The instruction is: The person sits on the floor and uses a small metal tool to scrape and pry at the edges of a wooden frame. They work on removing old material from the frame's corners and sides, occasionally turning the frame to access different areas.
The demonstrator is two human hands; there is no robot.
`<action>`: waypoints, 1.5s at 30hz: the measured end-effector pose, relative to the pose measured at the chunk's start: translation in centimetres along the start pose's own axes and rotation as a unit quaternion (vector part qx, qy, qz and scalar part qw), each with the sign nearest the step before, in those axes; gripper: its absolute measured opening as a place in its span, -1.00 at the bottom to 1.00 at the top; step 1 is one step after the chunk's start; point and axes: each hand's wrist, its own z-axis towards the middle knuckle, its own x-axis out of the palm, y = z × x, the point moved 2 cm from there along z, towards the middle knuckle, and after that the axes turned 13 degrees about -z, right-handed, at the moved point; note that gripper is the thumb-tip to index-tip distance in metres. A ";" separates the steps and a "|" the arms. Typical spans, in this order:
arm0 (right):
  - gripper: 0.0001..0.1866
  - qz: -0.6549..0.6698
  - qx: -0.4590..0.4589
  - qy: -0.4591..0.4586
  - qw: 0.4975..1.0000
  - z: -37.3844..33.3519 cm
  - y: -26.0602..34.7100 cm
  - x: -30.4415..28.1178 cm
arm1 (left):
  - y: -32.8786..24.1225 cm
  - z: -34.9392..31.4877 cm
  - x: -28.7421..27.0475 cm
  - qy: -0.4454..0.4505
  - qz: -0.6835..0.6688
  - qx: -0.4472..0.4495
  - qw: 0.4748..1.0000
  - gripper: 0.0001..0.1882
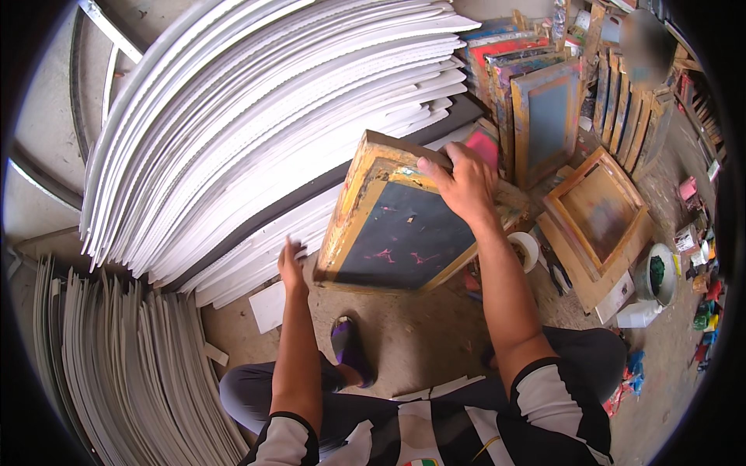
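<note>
My right hand grips the top right edge of a screen printing frame, thumb on the near face and fingers over the back. The frame is paint-stained wood around a dark mesh with small pink marks, and it tilts up in front of me. To the left of its lower corner is my left hand, apart from the frame and holding nothing, with thumb and finger spread. Just beyond it lies the edge of a large stack of white sheets.
Grey sheets stand at lower left. Several stained frames lean at the back right. Another wooden frame rests on a board, near a white tub, pliers and a bowl with green paint. Paint containers line the right side.
</note>
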 end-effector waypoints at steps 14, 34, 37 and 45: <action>-0.44 0.117 -0.255 -0.041 0.959 1.7 4.4 1.3 | -12.9 -6.6 13.2 0.199 -0.051 0.081 0.975 -0.34; -0.89 0.191 -0.236 -0.132 0.944 -2.9 9.5 7.4 | -3.3 -2.9 10.5 0.157 -0.167 0.076 0.970 -0.31; -0.91 0.190 -0.241 -0.139 0.942 -3.0 9.8 7.6 | -3.1 -2.6 10.5 0.163 -0.184 0.054 0.968 -0.31; -0.90 0.106 -0.255 -0.189 0.942 -4.7 11.6 8.6 | -2.3 -1.3 9.9 0.108 -0.157 0.086 0.978 -0.39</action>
